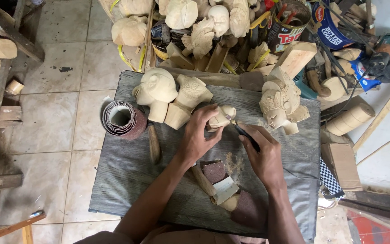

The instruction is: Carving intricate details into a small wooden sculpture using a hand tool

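On the grey work board (127, 180), beside a roll of sandpaper (123, 119) and larger carved wooden heads (159, 92), the left hand (198, 135) grips a small pale wooden figure (220, 117) near the board's middle, while the right hand (263, 156) pinches a thin dark tool (245, 134) against it.

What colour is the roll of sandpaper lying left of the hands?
Reddish-brown outside, pale grey backing inside; the sandpaper roll shows clearly in the head view.

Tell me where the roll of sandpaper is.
The roll of sandpaper lies at the left edge of the grey board, left of the round carved head and the wooden-handled tool.
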